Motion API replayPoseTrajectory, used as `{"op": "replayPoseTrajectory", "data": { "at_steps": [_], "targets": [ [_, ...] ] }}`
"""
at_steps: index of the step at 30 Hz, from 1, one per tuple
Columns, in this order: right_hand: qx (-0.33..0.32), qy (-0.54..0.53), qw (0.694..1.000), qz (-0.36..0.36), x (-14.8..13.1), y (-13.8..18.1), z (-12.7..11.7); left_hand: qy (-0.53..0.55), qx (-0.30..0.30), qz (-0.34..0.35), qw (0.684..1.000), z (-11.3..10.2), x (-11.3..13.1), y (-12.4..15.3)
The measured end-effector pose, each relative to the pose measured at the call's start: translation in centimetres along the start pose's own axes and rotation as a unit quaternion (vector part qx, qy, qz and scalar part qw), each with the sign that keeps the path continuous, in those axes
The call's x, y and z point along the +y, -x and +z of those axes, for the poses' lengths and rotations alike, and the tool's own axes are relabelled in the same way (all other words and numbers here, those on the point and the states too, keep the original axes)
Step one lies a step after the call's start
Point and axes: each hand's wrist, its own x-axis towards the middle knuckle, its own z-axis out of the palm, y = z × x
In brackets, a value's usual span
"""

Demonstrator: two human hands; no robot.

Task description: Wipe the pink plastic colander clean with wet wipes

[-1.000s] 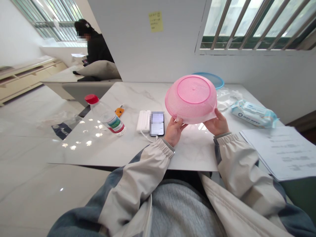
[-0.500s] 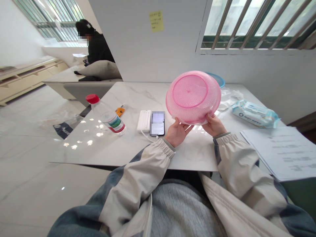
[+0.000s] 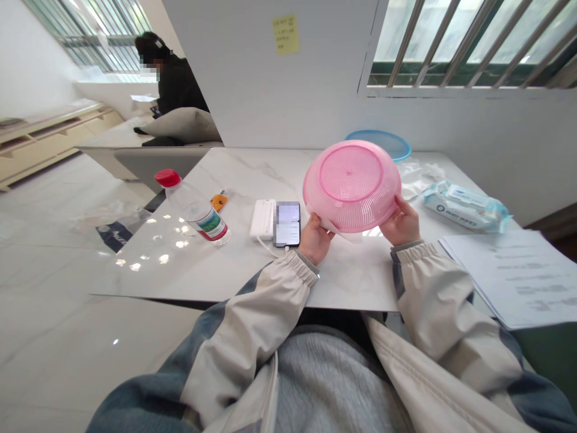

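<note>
A pink mesh plastic basket (image 3: 350,174) is held tilted above the table, its round base facing up and toward me. My left hand (image 3: 315,239) grips the rim at the lower left, thumb on the near side and other fingers partly hidden underneath. At the right edge, my right hand (image 3: 401,221) is closed on the rim, its fingertips mostly hidden. Something thin and whitish (image 3: 354,237) shows below the near rim; I cannot tell what it is. Behind the pink basket, a blue basket (image 3: 399,144) rests at the table's back edge, partly covered from view.
On the table (image 3: 252,276) are a red-capped bottle (image 3: 211,224), an orange item (image 3: 219,201), a white power bank (image 3: 262,219) cabled to a phone (image 3: 287,225), a wipes pack (image 3: 466,206), clear plastic (image 3: 417,177) and papers (image 3: 518,279). A person (image 3: 178,84) sits back left.
The pink basket has come down slightly and turned, uncovering more of the blue basket. My right hand has shifted outward and up along the rim, from the near edge to the right side.
</note>
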Motion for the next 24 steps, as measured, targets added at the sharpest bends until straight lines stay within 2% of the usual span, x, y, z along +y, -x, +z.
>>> {"op": "replayPoseTrajectory", "data": {
  "at_steps": [4,8,11,16,20,24],
  "targets": [
    [0.1,0.002,0.992,-0.081,1.2,-1.9,-1.9,-0.002,-0.019,0.011,1.0,-0.1,-0.2,-0.1],
    [0.159,0.031,0.983,-0.081,2.0,-2.7,-3.1,-0.004,-0.021,0.025,0.999,-0.2,-0.2,-0.2],
    [0.161,0.046,0.983,-0.069,2.1,-2.8,-3.5,0.002,-0.005,0.022,1.0,-0.3,-0.1,-0.3],
    [0.143,0.073,0.986,-0.042,1.6,-2.6,-3.7,-0.009,0.055,0.045,0.997,-0.5,-0.2,-0.7],
    [0.136,0.092,0.986,-0.015,0.6,-2.3,-3.6,-0.017,0.058,0.073,0.995,-0.8,0.0,-1.0],
    [0.121,0.103,0.987,0.033,-0.7,-1.9,-3.6,-0.032,0.058,0.058,0.996,-1.2,0.1,-1.3]
  ]
}}
